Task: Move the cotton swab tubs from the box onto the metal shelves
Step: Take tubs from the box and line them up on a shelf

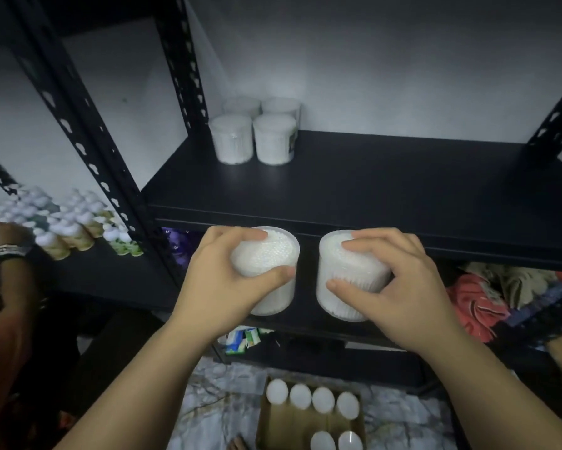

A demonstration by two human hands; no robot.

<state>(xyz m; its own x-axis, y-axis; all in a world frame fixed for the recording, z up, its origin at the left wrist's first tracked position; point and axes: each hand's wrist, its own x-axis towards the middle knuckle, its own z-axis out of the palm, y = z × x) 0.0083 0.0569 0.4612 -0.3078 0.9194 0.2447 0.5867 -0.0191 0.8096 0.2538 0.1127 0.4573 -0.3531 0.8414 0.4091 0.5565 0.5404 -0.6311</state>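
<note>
Left hand: fingers curled round the left tub, thumb on its side, fingertips over the lid.
Right hand: grips the right tub the same way.
Held tubs: both in the air just before the front edge of the metal shelf, not yet resting on it.
Shelved tubs: four, upright, grouped at the shelf's back left corner.
Box: on the floor below; six white lids show inside.
Neighbouring shelf: small bottles; another person's arm with a wristwatch reaches there.
Risk: a tub base catching the shelf's front edge would likely tip it out of the grip.
Risk: sliding the pair back carelessly may knock over the standing four.
</note>
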